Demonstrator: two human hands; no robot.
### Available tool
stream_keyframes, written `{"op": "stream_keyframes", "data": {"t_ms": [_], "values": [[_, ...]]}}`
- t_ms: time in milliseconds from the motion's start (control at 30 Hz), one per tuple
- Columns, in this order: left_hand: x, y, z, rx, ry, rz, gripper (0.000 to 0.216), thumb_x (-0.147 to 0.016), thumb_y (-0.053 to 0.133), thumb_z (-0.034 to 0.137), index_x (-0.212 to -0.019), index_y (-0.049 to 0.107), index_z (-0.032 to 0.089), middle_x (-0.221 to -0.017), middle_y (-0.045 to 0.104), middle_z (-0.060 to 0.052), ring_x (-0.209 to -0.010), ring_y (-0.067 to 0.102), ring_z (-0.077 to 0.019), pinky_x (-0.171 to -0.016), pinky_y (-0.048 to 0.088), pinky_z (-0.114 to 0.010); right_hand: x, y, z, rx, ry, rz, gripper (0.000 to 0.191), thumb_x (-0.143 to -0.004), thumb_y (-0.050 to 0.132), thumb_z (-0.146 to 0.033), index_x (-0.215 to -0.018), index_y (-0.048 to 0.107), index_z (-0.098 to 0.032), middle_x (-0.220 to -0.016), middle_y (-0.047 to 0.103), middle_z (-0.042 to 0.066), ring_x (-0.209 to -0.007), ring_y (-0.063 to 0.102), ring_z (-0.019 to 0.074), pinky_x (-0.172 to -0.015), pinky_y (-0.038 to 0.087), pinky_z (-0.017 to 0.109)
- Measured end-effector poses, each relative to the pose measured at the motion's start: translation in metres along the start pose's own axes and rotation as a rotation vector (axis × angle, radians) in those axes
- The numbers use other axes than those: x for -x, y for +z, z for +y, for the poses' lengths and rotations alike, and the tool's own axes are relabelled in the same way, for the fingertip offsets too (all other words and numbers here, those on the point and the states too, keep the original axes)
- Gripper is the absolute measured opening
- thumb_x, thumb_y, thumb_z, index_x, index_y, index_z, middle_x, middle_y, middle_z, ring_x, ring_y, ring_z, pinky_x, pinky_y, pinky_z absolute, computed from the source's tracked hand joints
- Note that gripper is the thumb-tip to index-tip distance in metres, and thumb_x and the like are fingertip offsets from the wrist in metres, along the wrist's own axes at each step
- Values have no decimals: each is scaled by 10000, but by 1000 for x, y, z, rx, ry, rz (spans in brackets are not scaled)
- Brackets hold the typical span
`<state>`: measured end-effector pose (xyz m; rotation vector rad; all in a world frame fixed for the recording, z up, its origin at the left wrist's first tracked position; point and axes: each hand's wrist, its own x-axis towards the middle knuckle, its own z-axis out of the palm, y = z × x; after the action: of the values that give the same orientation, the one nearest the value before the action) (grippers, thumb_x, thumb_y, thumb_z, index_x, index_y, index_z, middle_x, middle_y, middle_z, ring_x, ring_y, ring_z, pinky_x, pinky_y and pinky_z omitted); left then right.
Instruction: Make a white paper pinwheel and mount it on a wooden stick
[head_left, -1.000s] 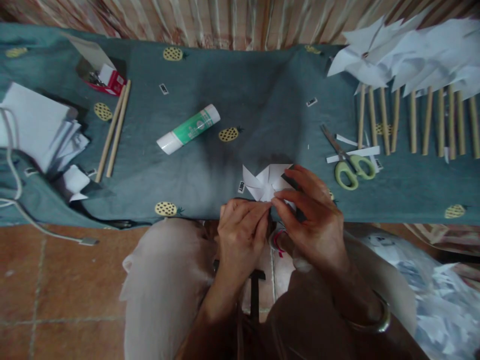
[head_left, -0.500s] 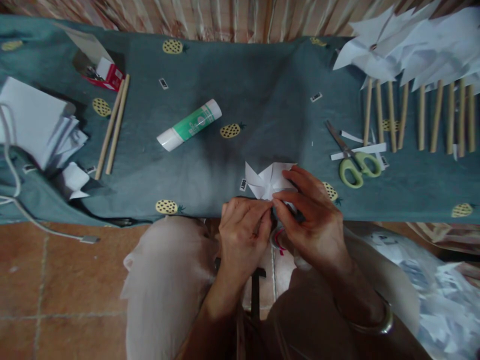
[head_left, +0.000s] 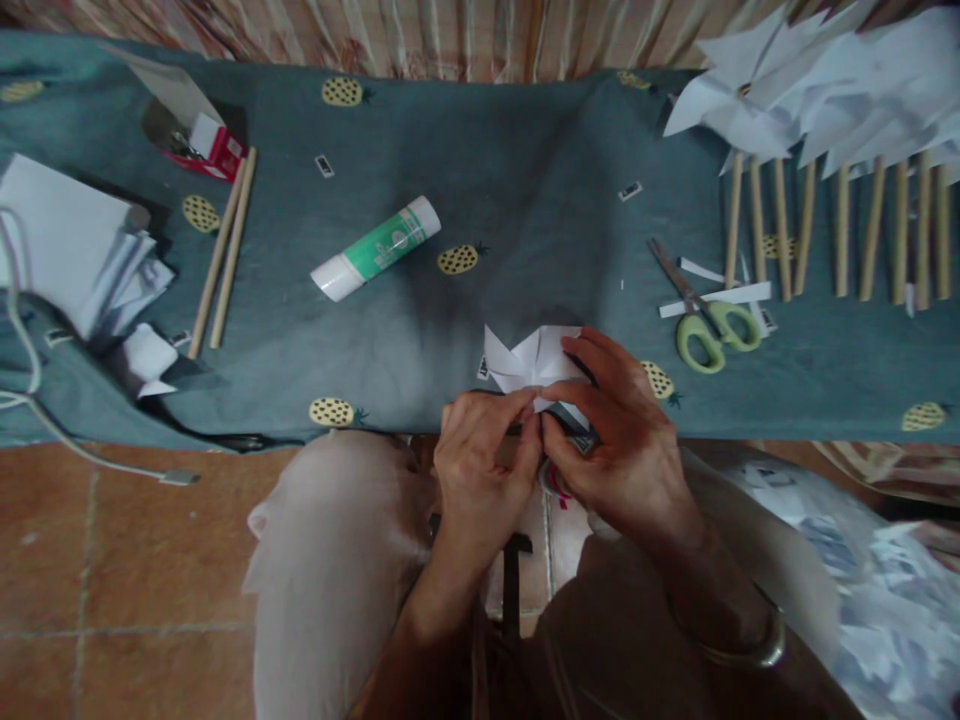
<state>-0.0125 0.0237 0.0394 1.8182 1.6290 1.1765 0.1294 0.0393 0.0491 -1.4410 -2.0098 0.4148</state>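
A white folded paper pinwheel (head_left: 529,362) lies at the near edge of the teal cloth (head_left: 525,180). My left hand (head_left: 484,470) and my right hand (head_left: 619,440) meet just below it, fingertips pinched together on its near part. The right hand's fingers curl over the pinwheel's right side. Something small and dark sits under the fingertips; I cannot make it out. A bangle shows on my right wrist.
A green-and-white glue stick (head_left: 375,250) lies mid-cloth. Green-handled scissors (head_left: 705,315) and paper strips sit right. Finished pinwheels on several wooden sticks (head_left: 825,130) fill the far right. Two loose sticks (head_left: 225,250), a red box (head_left: 214,145) and paper stack (head_left: 67,240) are left.
Both hands stayed at the pinwheel; the fingertips closed tighter together on its near part. The view shifted slightly.
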Motion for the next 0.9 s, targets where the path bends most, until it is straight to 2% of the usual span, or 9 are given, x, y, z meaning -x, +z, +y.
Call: {"op": "stream_keyframes", "data": {"t_ms": [200, 367, 533, 700, 800, 900], "values": [[0, 0, 2, 99, -75, 17, 179, -848, 638, 139, -1003, 695, 208, -811, 708, -1, -776, 646, -146, -752, 503, -299, 1, 1, 0, 47, -76, -10, 183, -849, 575, -153, -986, 629, -262, -1374, 572, 59, -1379, 434, 292, -1086, 444, 530], [2, -1, 3, 211, -166, 13, 195, -865, 642, 191, -1052, 688, 225, -851, 709, -8, -806, 652, -146, -791, 534, -301, 1, 0, -1, 111, -132, -19, 172, -849, 578, -114, -976, 611, -225, -1362, 577, 120, -1373, 446, 288, -1073, 454, 508], [1, -7, 0, 359, -253, 71, 335, -852, 684, 277, -1180, 642, 221, -1116, 692, -66, -1030, 647, -182, -898, 531, -316, -3, -1, -2, 115, -174, 39, 162, -835, 602, -102, -962, 619, -201, -1319, 600, 146, -1354, 467, 302, -1066, 465, 500], [-2, -15, -1, 697, -461, 95, 436, -859, 673, 371, -1252, 589, 201, -1251, 665, -125, -1151, 639, -232, -891, 557, -327, -4, -9, -4, 97, -188, 94, 175, -840, 616, -114, -981, 626, -217, -1299, 617, 113, -1338, 485, 308, -1058, 472, 523], [-1, -20, 2, 949, -646, 21, 519, -831, 684, 454, -1264, 579, 188, -1280, 653, -158, -1125, 659, -263, -837, 585, -348, -1, -16, -7, 98, -221, 110, 204, -839, 622, -110, -1005, 630, -227, -1304, 618, 97, -1342, 483, 311, -1060, 470, 530], [2, -24, 6, 1175, -771, -79, 530, -769, 718, 523, -1159, 647, 171, -1215, 691, -149, -1068, 682, -277, -808, 598, -364, 5, -22, -11, 132, -280, 85, 251, -838, 629, -102, -1046, 619, -242, -1346, 597, 89, -1354, 473, 306, -1052, 477, 526]]}}
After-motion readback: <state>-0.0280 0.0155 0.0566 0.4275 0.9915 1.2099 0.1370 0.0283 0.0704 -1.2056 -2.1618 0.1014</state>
